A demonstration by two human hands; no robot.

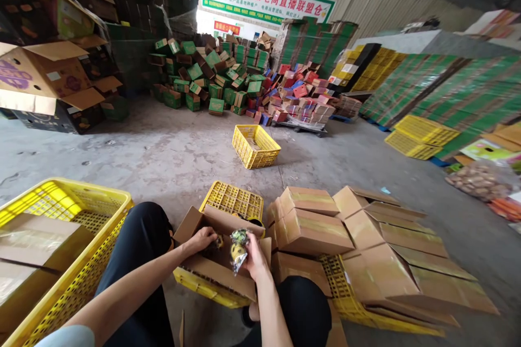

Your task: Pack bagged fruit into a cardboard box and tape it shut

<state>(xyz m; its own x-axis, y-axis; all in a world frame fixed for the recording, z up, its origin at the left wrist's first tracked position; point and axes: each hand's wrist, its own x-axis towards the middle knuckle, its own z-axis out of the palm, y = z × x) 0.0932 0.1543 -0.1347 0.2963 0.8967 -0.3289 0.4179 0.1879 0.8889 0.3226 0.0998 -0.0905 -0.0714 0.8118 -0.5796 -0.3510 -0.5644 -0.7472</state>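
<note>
With the open carton (220, 277) as my reference, I work across from its left. Farthest left of and beyond the carton, I record a heap of opened cardboard boxes (52, 68), several with flaps raised. Nearer, well to the left of the carton, stands a large yellow crate (100, 252); brown taped boxes (44, 241) lie inside it. Between that crate and the carton is a bent leg in dark trousers (140, 244).

The left hand (204, 238) is at the left part of the carton, fingers curled and drawn together. A small orange-and-dark item (220, 241) shows at its fingertips; I cannot tell whether it is gripped. The carton has its flaps raised and rests on a yellow base crate (207, 286). Over the right part of the carton are two wrapped pieces (237, 251), one greenish above, one yellow with dark marks below, in shiny clear film. The right hand (256, 260) is partly closed, its fingers and thumb holding these pieces from their right side.

Well beyond the carton, a separate yellow crate (258, 157) stands on the concrete floor (183, 146). Immediately right of the carton I find stacked brown cartons (311, 230), closed with tape. Farther right of the carton, a second group of brown cartons (396, 274) sits tilted at an angle.
</note>
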